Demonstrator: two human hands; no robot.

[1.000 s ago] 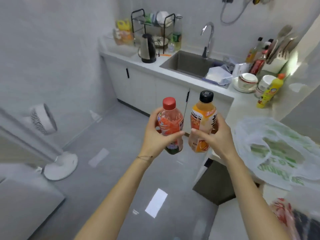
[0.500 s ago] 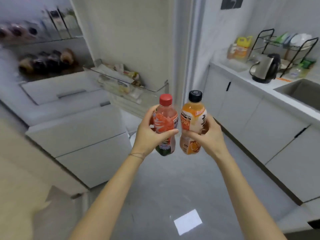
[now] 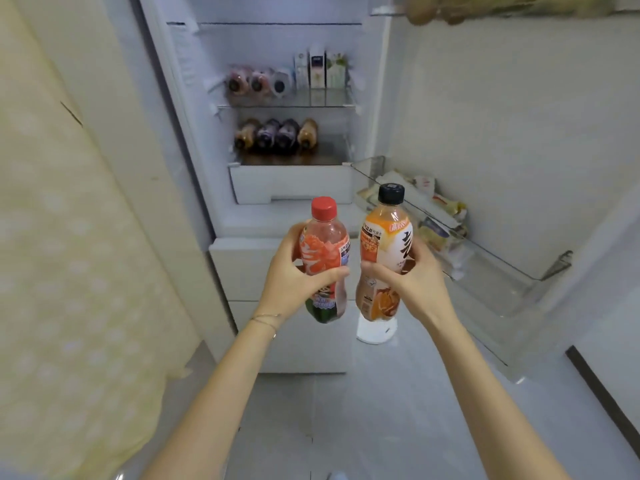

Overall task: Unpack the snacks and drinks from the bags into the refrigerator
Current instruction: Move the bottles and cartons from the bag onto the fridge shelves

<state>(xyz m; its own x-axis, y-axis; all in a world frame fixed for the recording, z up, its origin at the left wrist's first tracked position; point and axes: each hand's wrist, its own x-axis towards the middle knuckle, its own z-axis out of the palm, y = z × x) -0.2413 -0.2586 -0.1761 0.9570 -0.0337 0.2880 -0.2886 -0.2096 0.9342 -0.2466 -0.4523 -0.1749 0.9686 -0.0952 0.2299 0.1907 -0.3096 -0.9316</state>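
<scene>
Hands still grip bottles; refrigerator now ahead.

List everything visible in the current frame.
Refrigerator: 1, white, ahead, door open
Upper-shelf bottles: 3, pinkish, lying down, blurred
Cartons: 3, white, upper shelf right
Lower-shelf bottles: 4, brown and dark, lying down
Door bin: 1, clear, right
Packets: several, mixed, in door bin
Patterned surface: 1, yellow, left
Red-capped bottle: 1, red, left hand
Black-capped bottle: 1, orange, right hand
Bracelet: 1, gold, left wrist
Left hand: 1, bare, grips red-capped bottle
Right hand: 1, bare, grips black-capped bottle
</scene>
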